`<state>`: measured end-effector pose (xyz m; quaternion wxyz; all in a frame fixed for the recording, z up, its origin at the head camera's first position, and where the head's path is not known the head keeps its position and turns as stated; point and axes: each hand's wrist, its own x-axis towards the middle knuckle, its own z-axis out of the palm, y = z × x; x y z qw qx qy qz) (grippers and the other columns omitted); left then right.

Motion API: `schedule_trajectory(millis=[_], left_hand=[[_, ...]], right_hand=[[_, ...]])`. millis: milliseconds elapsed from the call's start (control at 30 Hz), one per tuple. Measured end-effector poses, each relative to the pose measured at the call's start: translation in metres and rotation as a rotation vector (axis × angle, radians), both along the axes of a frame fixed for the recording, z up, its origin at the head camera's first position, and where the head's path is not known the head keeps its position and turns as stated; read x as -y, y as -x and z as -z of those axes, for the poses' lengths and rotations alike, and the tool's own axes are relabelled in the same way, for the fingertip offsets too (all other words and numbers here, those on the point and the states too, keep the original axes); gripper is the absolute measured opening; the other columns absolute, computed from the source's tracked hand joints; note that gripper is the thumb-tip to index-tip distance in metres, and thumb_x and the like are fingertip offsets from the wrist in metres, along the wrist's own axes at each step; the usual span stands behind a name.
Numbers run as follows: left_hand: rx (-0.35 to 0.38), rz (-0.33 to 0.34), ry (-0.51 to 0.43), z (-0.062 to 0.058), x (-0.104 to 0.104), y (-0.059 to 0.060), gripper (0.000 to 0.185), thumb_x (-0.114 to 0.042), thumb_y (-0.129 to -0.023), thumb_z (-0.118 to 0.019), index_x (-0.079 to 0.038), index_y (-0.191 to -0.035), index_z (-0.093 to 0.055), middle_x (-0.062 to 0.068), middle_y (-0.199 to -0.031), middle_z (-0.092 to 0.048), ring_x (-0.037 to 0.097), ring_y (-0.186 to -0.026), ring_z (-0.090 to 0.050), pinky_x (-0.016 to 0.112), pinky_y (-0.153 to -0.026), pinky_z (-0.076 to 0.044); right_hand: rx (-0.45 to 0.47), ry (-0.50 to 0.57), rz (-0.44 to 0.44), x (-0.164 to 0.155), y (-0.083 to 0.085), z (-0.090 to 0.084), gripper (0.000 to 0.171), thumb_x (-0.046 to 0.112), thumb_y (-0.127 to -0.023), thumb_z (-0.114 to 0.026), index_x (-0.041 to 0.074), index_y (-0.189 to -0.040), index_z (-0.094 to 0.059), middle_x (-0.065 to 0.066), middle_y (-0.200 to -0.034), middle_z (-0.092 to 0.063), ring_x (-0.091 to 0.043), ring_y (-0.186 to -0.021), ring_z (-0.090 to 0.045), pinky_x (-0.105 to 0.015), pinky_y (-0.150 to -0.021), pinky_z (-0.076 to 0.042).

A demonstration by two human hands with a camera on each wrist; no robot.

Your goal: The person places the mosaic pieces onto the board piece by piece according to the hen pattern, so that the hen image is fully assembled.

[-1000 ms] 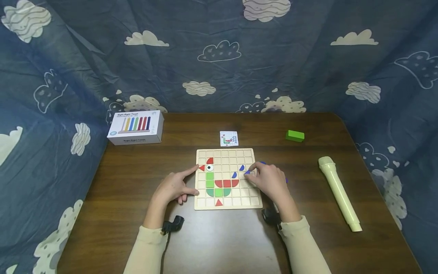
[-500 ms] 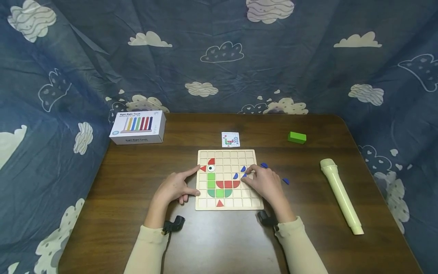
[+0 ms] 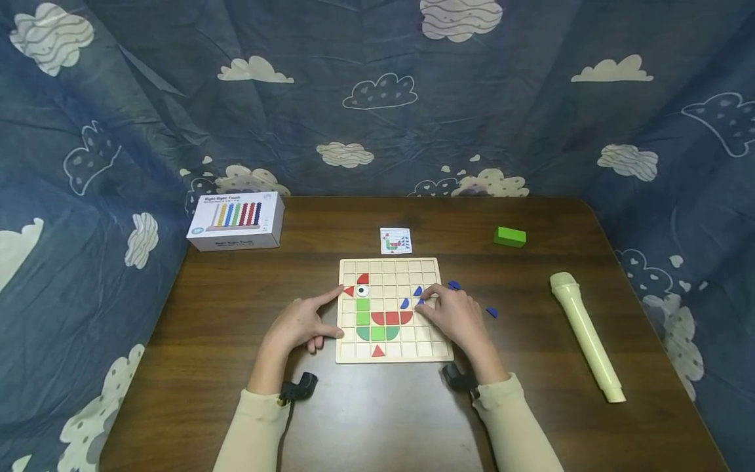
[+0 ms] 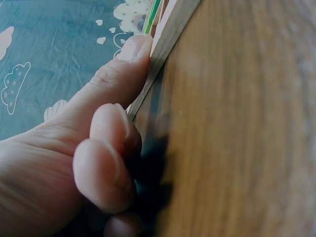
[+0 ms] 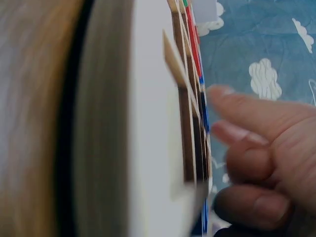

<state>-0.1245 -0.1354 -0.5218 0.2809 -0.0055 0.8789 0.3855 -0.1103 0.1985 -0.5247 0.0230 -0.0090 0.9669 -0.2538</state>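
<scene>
Left hand (image 3: 297, 323): your index and thumb press the board (image 3: 392, 265) edge, holding nothing
Right hand (image 3: 454, 314): your fingertips pinch a blue piece (image 3: 421, 301) on the board
Around: two blue pieces (image 3: 454, 285) right, card (image 3: 395, 240) behind, box (image 3: 235, 220), block (image 3: 510, 236), tube (image 3: 584, 334)

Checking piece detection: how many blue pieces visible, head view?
5: two on the board at and, one at the right hand's fingertips, two on the table at and. The hands may hide more.

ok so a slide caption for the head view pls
Left hand steadies the wooden grid board while the right hand sets a blue piece beside the coloured tiles.
</scene>
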Motion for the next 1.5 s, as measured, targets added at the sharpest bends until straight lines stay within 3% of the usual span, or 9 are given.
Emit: schedule_trajectory(millis=[200, 400, 600, 867, 1167, 1400, 1500], left_hand=[[-0.009, 0.007, -0.023, -0.001, 0.003, 0.001, 0.099, -0.027, -0.079, -0.096, -0.049, -0.159, -0.043, 0.009, -0.056, -0.065, 0.017, -0.043, -0.061, 0.024, -0.044, -0.051], [-0.009, 0.01, -0.034, -0.001, 0.006, 0.002, 0.098, -0.026, -0.079, -0.095, -0.05, -0.159, -0.043, 0.01, -0.056, -0.066, 0.017, -0.043, -0.06, 0.027, -0.045, -0.054], [-0.004, 0.017, -0.039, 0.0, 0.004, 0.002, 0.099, -0.028, -0.079, -0.095, -0.05, -0.16, -0.042, 0.009, -0.056, -0.065, 0.017, -0.043, -0.061, 0.026, -0.045, -0.053], [0.004, 0.006, -0.033, -0.001, 0.001, 0.001, 0.099, -0.026, -0.079, -0.095, -0.048, -0.16, -0.043, 0.009, -0.056, -0.065, 0.017, -0.043, -0.06, 0.025, -0.044, -0.052], [0.001, 0.001, -0.032, 0.0, 0.001, 0.0, 0.099, -0.026, -0.079, -0.095, -0.049, -0.159, -0.043, 0.009, -0.056, -0.065, 0.017, -0.043, -0.06, 0.025, -0.043, -0.051], [-0.003, 0.004, -0.028, -0.001, 0.001, -0.001, 0.099, -0.026, -0.079, -0.096, -0.05, -0.159, -0.043, 0.009, -0.055, -0.064, 0.017, -0.042, -0.059, 0.024, -0.042, -0.05], [-0.006, 0.009, -0.026, -0.001, 0.001, -0.001, 0.098, -0.027, -0.079, -0.095, -0.049, -0.159, -0.043, 0.008, -0.055, -0.064, 0.016, -0.042, -0.059, 0.023, -0.042, -0.049]], right_hand=[[-0.087, 0.06, 0.116, -0.037, -0.003, -0.007, 0.027, 0.039, -0.098, -0.077, 0.016, -0.113, -0.077, 0.0, -0.065, -0.054, -0.017, -0.056, -0.046, -0.031, -0.052, -0.032], [0.049, 0.036, -0.002, -0.061, -0.005, -0.001, 0.03, 0.035, -0.097, -0.078, 0.019, -0.123, -0.076, 0.002, -0.064, -0.053, -0.014, -0.056, -0.046, -0.029, -0.052, -0.033], [0.061, 0.007, -0.041, -0.058, -0.005, 0.004, 0.03, 0.034, -0.096, -0.08, 0.022, -0.123, -0.078, 0.003, -0.063, -0.053, -0.014, -0.057, -0.046, -0.029, -0.053, -0.033], [0.055, -0.05, -0.02, -0.058, -0.008, 0.005, 0.015, 0.031, -0.096, -0.08, 0.019, -0.105, -0.078, 0.003, -0.067, -0.056, -0.015, -0.061, -0.048, -0.03, -0.056, -0.034], [0.099, -0.094, 0.011, -0.057, -0.016, 0.005, 0.034, 0.046, -0.098, -0.074, 0.014, -0.085, -0.07, 0.001, -0.063, -0.057, -0.017, -0.061, -0.051, -0.031, -0.055, -0.035], [0.07, -0.098, -0.009, -0.057, -0.016, 0.004, 0.026, 0.04, -0.097, -0.077, 0.015, -0.103, -0.075, 0.001, -0.065, -0.059, -0.016, -0.059, -0.05, -0.03, -0.054, -0.034], [0.079, -0.114, -0.013, -0.053, -0.015, 0.002, 0.024, 0.038, -0.097, -0.076, 0.014, -0.099, -0.073, 0.002, -0.065, -0.059, -0.017, -0.058, -0.05, -0.031, -0.053, -0.034]])
